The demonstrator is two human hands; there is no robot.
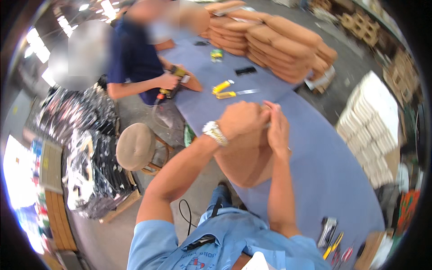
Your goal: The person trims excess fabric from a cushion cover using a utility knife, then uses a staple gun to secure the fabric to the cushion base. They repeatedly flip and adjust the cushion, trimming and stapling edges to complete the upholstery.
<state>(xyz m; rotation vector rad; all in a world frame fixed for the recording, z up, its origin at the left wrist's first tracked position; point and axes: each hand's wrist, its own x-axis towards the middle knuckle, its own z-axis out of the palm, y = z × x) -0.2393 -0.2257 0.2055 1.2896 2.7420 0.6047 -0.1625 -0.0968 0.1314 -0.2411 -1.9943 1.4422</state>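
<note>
My left hand (243,120), with a metal watch on the wrist, is closed on the far edge of a tan padded seat piece (245,162) that lies on the blue table (315,162). My right hand (276,126) presses against the same edge, right beside the left, fingers closed on the fabric; a small pale object may be between the fingers, too hidden to tell. Both forearms rise from the lower edge of the picture.
A stack of tan seat pads (274,40) fills the table's far end. Yellow-handled tools (223,90) and a black item (245,70) lie beyond my hands. Another person (135,58) holds a power tool (173,83). A round stool (136,146) stands left. Pliers (333,245) lie near right.
</note>
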